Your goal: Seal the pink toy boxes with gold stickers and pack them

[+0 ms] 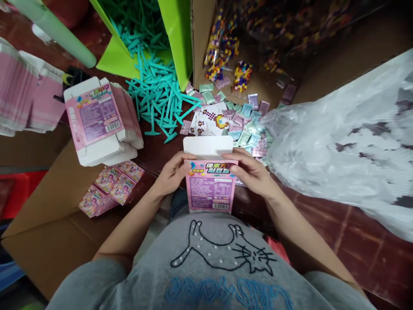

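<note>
A pink and purple box [211, 189] with its white top flap standing up is held upright close to the body. My left hand [172, 172] grips its upper left corner, thumb on the printed face. On the upper right corner, my right hand [253, 172] holds it the same way. Just beyond the box lie a printed pattern sheet [211, 120] and many small pastel sachets [243, 129]. Turquoise T-shaped sticks [161, 90] spill toward the hands from a green container [180, 38].
Flat pink boxes [97, 116] are stacked at the left, with more at the far left. Finished-looking small boxes [111, 185] sit in a cardboard carton [41, 224]. Another carton [201, 26] holds bags of colorful beads [241, 75]. A translucent plastic bag [335, 142] covers the right side.
</note>
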`<state>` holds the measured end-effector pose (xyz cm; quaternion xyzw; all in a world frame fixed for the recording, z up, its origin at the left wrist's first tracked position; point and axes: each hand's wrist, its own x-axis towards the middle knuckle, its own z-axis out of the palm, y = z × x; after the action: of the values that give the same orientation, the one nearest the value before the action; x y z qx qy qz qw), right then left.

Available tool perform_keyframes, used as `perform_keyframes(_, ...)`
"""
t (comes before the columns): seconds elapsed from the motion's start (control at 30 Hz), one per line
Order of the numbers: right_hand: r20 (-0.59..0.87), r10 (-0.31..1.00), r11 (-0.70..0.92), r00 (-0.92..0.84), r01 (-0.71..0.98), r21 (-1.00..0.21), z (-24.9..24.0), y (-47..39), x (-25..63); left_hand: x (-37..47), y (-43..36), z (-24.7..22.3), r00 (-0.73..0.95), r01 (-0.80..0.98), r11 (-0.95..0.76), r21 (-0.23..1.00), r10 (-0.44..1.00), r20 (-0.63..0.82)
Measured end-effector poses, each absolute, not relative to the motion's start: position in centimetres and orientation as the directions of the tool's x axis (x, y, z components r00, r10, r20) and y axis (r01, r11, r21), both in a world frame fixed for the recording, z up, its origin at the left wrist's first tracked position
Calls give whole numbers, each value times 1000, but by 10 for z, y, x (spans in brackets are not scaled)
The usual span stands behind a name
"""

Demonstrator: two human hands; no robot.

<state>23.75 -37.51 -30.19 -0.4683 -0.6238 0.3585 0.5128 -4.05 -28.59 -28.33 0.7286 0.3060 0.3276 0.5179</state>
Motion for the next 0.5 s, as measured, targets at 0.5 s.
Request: perform_keyframes(0.5,68,997,66,44,51,-997,-263,-342,230,-26,-272,-242,517,136,-100,986,856,16)
